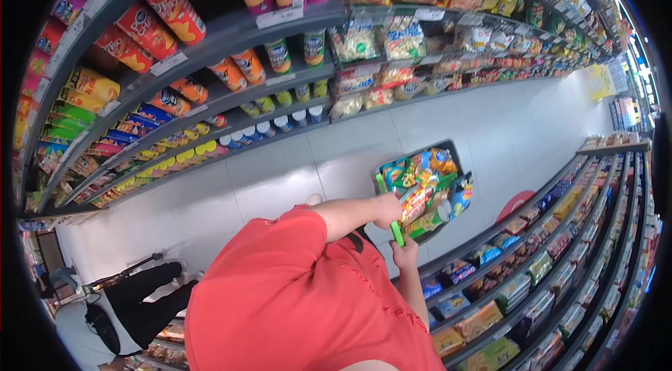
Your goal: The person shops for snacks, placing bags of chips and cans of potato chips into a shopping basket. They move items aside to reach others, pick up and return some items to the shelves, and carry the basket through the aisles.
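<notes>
A dark shopping cart point(456, 155) full of packaged snacks is in front of me, near the middle of the view. It has a bright green handle point(397, 233). My left hand point(387, 210) is closed around the middle of this handle, close to a red and yellow snack packet point(418, 199). At the handle's lower end, my right hand point(404, 255) is closed on it too. A green tube-shaped can point(439, 214) lies among the packets nearest my right hand.
Snack shelves point(266, 28) with bags and tubes line one side of the aisle. Lower shelves point(518, 259) with packets run along the other, close to the cart. Pale floor tiles point(350, 140) lie between. Behind me stands another person point(133, 301) in dark trousers.
</notes>
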Available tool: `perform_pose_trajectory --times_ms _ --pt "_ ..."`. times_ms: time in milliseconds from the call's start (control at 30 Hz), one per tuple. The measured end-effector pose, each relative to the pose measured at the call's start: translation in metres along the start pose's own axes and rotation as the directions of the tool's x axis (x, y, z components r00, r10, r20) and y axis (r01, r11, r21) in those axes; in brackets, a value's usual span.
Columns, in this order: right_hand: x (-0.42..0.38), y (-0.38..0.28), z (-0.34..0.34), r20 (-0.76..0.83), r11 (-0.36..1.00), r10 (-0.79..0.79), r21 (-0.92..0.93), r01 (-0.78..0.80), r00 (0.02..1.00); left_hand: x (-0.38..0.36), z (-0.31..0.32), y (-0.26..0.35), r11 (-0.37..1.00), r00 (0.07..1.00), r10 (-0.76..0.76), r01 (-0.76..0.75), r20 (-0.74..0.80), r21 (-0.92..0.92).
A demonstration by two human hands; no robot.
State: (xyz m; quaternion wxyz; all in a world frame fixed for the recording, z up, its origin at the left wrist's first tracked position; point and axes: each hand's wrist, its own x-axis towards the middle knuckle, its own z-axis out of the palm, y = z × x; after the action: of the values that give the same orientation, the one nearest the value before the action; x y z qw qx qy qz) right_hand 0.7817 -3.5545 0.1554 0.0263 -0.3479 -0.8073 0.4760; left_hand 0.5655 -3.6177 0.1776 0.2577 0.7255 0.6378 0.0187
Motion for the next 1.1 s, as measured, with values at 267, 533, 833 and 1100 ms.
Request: perform_pose_trajectory --times_ms 267,533,833,1100 --pt "-0.042 -0.026 0.063 0.025 0.996 0.044 -0.081 -0.041 0.999 -0.071 0.028 -0.005 1.000 0.999 0.004 -0.003 0.053 -0.024" --pt "-0.074 -0.053 0.101 0.144 0.978 0.107 0.163 -0.130 0.984 -0.131 0.028 -0.003 1.000 1.000 -0.002 0.003 0.025 -0.024" --pt "-0.103 -0.038 0.116 0.301 0.645 0.077 0.711 -0.278 0.950 -0.183 0.017 0.016 0.996 0.988 -0.092 0.092 0.126 0.004" --pt "-0.128 0.046 0.139 0.169 0.718 0.311 0.603 -0.348 0.935 -0.247 0.027 0.034 0.978 0.973 -0.187 0.173 0.135 0.114"
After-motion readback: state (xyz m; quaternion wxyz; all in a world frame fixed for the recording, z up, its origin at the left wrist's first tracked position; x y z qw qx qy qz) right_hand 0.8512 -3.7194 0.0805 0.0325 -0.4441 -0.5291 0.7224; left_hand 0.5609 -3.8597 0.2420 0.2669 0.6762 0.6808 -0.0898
